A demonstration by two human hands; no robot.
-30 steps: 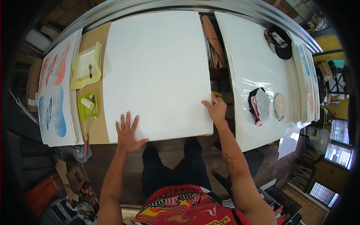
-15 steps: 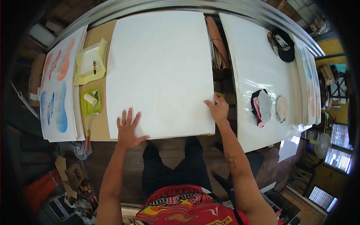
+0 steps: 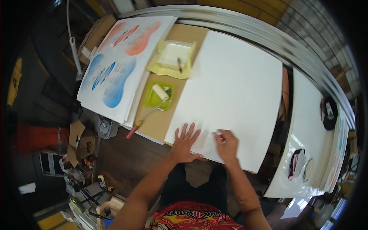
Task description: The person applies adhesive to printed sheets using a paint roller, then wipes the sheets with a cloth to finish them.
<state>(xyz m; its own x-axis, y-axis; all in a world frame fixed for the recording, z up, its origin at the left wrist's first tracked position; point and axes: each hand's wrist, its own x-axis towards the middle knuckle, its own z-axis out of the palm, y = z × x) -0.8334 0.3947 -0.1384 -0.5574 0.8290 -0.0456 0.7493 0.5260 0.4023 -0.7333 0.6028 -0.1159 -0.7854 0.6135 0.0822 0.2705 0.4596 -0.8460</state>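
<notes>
Right hand (image 3: 227, 145) has left the right edge of the white sheet (image 3: 237, 88) for its near part, beside the left. We judge work has shifted from edge to surface. Its fingers are curled; we cannot tell whether they grip anything. Left hand (image 3: 184, 147) rests spread, grasping nothing. Sheet lies flat, right of the paint roller (image 3: 160, 92). Our view has swung left.

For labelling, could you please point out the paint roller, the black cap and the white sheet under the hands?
Paint roller (image 3: 160, 92): head view, on its pale sleeve.
Black cap (image 3: 329, 111): head view, on its front.
White sheet (image 3: 239, 92): head view, on its bare middle.
</notes>
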